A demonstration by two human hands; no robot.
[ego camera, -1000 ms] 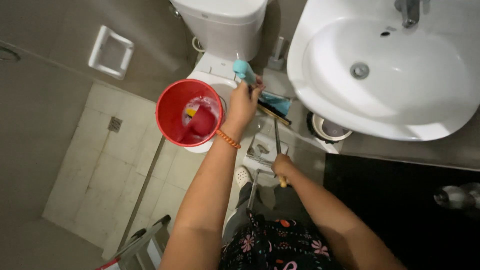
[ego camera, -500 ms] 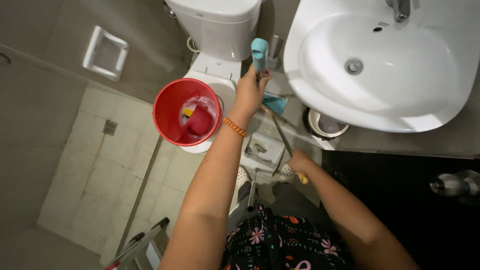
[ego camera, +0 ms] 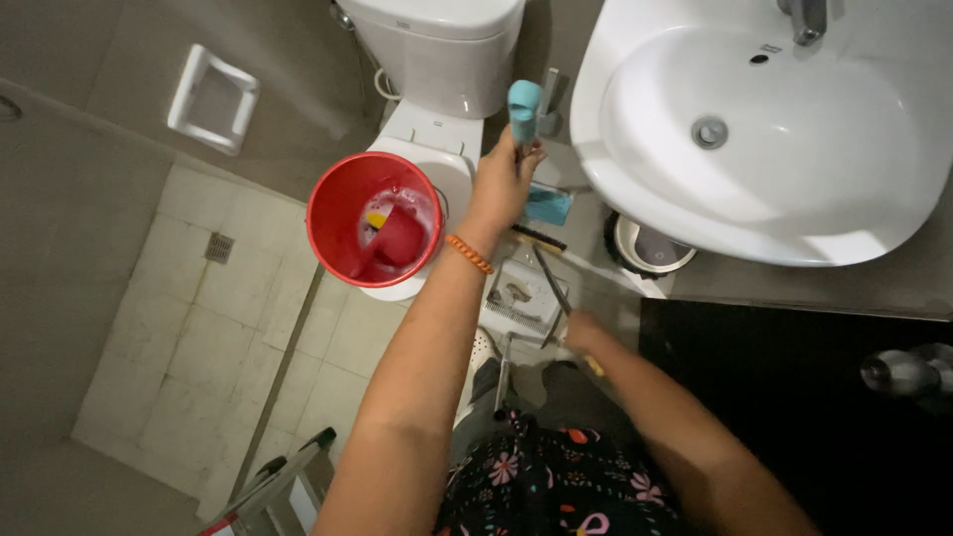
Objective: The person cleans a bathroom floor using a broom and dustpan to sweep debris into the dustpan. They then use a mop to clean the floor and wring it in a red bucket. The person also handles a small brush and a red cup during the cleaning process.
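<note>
Your left hand [ego camera: 501,189] grips a light-blue brush handle [ego camera: 524,104] raised by the toilet [ego camera: 437,60]; right hand [ego camera: 581,333] clasps a thin stick [ego camera: 551,283].

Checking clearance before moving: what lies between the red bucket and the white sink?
In the head view, the left hand gripping a light-blue handle sits between the red bucket and white sink, over the toilet.

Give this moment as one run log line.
left hand: grips blue-ended handle | right hand: holds thin tool | red bucket: on toilet
</note>
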